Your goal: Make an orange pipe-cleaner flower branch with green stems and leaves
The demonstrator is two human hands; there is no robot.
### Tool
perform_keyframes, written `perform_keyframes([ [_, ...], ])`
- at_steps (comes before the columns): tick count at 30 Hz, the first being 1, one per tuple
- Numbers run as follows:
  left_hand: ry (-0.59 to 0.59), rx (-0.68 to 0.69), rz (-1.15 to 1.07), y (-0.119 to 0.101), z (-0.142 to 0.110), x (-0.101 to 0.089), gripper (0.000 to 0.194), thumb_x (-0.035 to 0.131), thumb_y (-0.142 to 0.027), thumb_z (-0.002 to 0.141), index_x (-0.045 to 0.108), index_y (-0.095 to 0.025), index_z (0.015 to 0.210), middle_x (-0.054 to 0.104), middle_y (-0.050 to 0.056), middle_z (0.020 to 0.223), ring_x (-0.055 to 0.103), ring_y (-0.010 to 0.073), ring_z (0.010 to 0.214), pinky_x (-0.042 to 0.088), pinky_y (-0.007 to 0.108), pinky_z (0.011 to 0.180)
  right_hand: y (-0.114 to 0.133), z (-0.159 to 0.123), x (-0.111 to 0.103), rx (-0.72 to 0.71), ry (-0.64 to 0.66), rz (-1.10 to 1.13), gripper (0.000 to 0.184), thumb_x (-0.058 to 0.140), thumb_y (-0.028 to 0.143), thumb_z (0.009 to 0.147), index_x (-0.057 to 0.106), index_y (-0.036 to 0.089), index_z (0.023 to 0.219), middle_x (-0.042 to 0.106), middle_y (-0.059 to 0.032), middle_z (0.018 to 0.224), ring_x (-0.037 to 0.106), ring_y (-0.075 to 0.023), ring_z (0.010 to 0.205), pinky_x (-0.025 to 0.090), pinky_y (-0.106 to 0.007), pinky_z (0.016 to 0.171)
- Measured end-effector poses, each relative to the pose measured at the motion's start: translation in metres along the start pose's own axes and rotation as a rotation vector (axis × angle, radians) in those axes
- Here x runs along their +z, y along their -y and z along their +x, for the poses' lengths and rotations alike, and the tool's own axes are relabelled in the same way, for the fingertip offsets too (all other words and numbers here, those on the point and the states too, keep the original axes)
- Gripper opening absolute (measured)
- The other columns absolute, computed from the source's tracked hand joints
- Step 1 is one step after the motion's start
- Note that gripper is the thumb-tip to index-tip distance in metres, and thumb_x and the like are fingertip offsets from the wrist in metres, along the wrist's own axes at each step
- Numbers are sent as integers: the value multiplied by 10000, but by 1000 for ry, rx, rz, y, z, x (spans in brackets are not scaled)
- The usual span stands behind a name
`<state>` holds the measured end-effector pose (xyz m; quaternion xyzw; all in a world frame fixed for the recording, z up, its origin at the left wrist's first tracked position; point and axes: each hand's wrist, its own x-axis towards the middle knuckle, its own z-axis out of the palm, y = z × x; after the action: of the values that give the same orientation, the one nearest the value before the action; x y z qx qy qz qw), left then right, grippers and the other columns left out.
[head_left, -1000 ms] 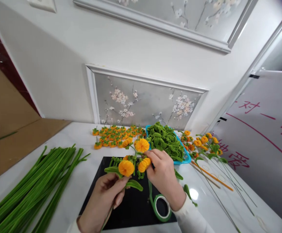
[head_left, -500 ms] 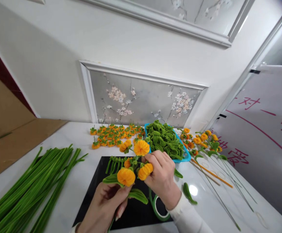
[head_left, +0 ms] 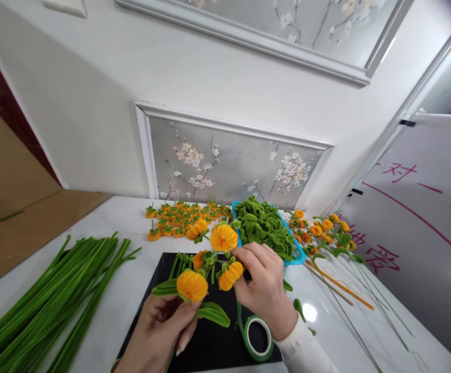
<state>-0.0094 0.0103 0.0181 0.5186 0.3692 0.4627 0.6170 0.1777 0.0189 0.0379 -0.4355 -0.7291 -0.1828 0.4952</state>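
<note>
A spray of fuzzy orange pumpkin-shaped flowers (head_left: 192, 285) on green stems, with green leaves (head_left: 213, 314), is held up in front of me. My left hand (head_left: 161, 331) is closed around its stem, just below the lowest flower and the leaves. On the spray's right side, my right hand (head_left: 264, 282) pinches at one of the flowers (head_left: 231, 275); its fingertips are partly hidden. From a roll of green tape (head_left: 259, 357) a strip rises towards my right hand. Under both hands lies a black board (head_left: 205, 347) with short green pieces (head_left: 181, 264) at its far edge.
Long green fuzzy stems (head_left: 50, 300) lie at left. Many small orange flower heads (head_left: 178, 217) stand at the back, beside a blue basket (head_left: 301, 255) of green leaves. Finished flower stems (head_left: 326, 225) and an orange stick (head_left: 342, 282) are at right. Cardboard (head_left: 34, 212) borders the left.
Both hands keep their grip. The spray has shifted a little to the left and tilted slightly, with my left hand moving along. The camera view has shifted slightly.
</note>
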Motion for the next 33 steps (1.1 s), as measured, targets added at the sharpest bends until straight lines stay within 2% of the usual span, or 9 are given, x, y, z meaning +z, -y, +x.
perform_keyframes([
  [5, 37, 12, 35, 2, -1, 3, 305, 676, -413, 739, 566, -167, 596, 371, -68, 401, 275, 56, 380, 206, 212, 409, 2, 0, 1, -10, -19, -69, 184, 460, 77, 764, 591, 185, 834, 566, -8, 680, 483, -144, 600, 309, -289, 565],
  [10, 49, 9, 85, 3, -2, 5, 337, 648, -402, 765, 517, -169, 559, 345, -72, 397, 249, 54, 376, 190, 215, 398, 5, -3, 1, 17, -13, -64, 163, 450, 86, 800, 578, 185, 817, 544, -10, 688, 472, -148, 625, 325, -285, 583],
  [14, 39, 0, 69, 3, -3, 5, 335, 646, -442, 755, 543, -170, 590, 349, -71, 403, 251, 54, 376, 191, 216, 397, 4, -5, 4, 65, -37, -21, 149, 456, 126, 832, 587, 190, 799, 525, -5, 654, 459, -147, 602, 325, -281, 558],
  [17, 23, 7, 55, 3, -4, 2, 339, 628, -459, 769, 568, -169, 603, 358, -68, 405, 264, 55, 382, 207, 212, 407, 0, -4, 5, 60, -50, 15, 147, 475, 116, 852, 604, 186, 835, 590, -24, 715, 517, -145, 637, 377, -276, 583],
  [21, -41, 11, 38, -1, -2, -1, 406, 660, -479, 733, 527, -162, 518, 332, -70, 363, 240, 44, 362, 180, 205, 391, -10, -1, 1, 39, -29, 57, 168, 495, 148, 878, 614, 184, 991, 662, -66, 898, 610, -163, 787, 470, -291, 674],
  [25, -100, 13, -24, -4, -2, -2, 366, 704, -489, 673, 570, -169, 555, 338, -74, 366, 248, 45, 344, 183, 203, 375, -14, 4, -5, 121, -66, 167, 145, 510, 155, 886, 627, 187, 965, 655, -58, 858, 622, -148, 767, 510, -268, 668],
  [27, -118, 40, -6, -4, -3, -2, 353, 686, -473, 693, 571, -174, 547, 343, -69, 367, 272, 56, 342, 215, 209, 372, -10, 7, -9, 162, -95, 224, 155, 492, 132, 886, 629, 184, 935, 643, -56, 834, 617, -143, 749, 513, -262, 651],
  [30, -125, 108, 133, -5, -4, 0, 360, 663, -385, 735, 519, -179, 477, 364, -55, 363, 320, 72, 351, 264, 213, 374, 0, 11, -17, 209, -135, 275, 145, 500, 127, 870, 625, 184, 916, 633, -50, 807, 610, -143, 710, 506, -259, 609],
  [33, -199, 262, 315, -8, -5, 4, 166, 671, -273, 723, 608, -189, 594, 503, -29, 482, 419, 98, 410, 332, 208, 390, 14, 13, -25, 165, -105, 314, 118, 530, 118, 849, 624, 185, 878, 635, -36, 760, 608, -139, 666, 492, -254, 586],
])
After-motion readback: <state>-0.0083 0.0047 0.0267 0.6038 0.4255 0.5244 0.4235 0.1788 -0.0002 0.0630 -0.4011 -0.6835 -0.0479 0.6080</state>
